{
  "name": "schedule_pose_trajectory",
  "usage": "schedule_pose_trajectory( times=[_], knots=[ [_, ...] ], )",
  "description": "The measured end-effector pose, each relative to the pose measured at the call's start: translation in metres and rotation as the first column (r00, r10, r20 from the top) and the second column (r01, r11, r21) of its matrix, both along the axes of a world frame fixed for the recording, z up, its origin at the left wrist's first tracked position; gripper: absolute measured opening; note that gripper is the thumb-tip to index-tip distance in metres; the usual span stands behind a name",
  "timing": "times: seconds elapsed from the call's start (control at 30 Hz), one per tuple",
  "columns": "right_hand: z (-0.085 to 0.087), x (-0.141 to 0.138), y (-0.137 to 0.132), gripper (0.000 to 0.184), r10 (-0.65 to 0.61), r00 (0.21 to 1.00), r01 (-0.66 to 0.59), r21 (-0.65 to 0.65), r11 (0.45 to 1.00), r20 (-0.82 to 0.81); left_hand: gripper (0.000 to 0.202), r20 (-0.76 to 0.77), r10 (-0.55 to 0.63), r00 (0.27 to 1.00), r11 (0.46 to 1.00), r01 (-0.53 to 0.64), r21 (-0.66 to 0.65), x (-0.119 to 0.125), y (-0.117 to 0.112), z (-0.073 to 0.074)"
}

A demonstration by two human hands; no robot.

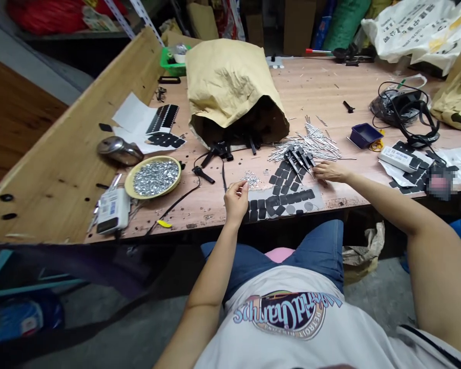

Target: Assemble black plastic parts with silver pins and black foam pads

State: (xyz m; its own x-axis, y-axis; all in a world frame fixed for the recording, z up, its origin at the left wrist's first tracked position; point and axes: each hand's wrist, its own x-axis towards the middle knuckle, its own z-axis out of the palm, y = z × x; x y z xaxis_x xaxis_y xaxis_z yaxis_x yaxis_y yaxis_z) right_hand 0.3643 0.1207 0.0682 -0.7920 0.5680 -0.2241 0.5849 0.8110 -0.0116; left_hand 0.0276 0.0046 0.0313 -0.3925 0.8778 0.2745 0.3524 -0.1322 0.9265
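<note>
My left hand point(236, 201) is at the table's front edge with thumb and fingertips pinched together. Whatever is between them is too small to make out. Just beyond it lies a small pile of tiny shiny metal pieces point(251, 179). My right hand point(330, 171) rests low over the table, its fingers stretched out to the left. The fingertips reach the edge of a cluster of black plastic pieces with thin metal rods point(297, 156). Between my hands is a sheet of black rounded pads point(292, 199). Behind the cluster lies a heap of loose metal rods point(315, 141).
A large brown paper sack point(230, 82) lies open toward me, black parts at its mouth. To the left stand a yellow bowl point(128, 185) of small metal pieces and a white box point(113, 210). A purple tray point(364, 136) and black headset-like strap point(418, 120) are right.
</note>
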Motion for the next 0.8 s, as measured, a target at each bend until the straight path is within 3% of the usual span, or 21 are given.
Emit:
schedule_pose_trajectory(
  times=[0.13,0.33,0.53,0.67,0.73,0.8],
  knots=[
    [0.0,0.009,0.0,0.029,0.042,0.999,-0.042,-0.008,0.999,-0.006,0.017,-0.127,-0.034,0.991,0.999,0.032,-0.013,0.0,0.02,-0.008],
    [0.005,0.012,-0.01,0.024,0.008,0.998,-0.006,-0.031,1.0,0.066,0.012,-0.374,-0.259,0.891,0.958,0.187,-0.218,0.024,0.062,-0.017],
    [0.027,0.001,-0.032,0.035,-0.085,0.99,0.077,0.068,0.995,0.116,0.01,-0.442,-0.318,0.839,0.917,0.154,-0.367,0.033,0.075,-0.025],
    [0.031,-0.036,-0.064,0.038,-0.342,0.936,0.347,0.056,0.936,-0.081,0.02,-0.329,-0.297,0.896,0.924,0.184,-0.334,0.035,0.07,-0.024],
    [0.026,-0.062,-0.083,0.038,-0.423,0.871,0.429,-0.032,0.903,-0.249,0.019,-0.136,-0.259,0.956,0.935,0.213,-0.282,0.039,0.063,-0.022],
    [0.019,-0.088,-0.1,0.036,-0.468,0.795,0.454,-0.134,0.881,-0.385,0.016,0.16,-0.231,0.96,0.933,0.266,-0.245,0.045,0.053,-0.018]
  ],
)
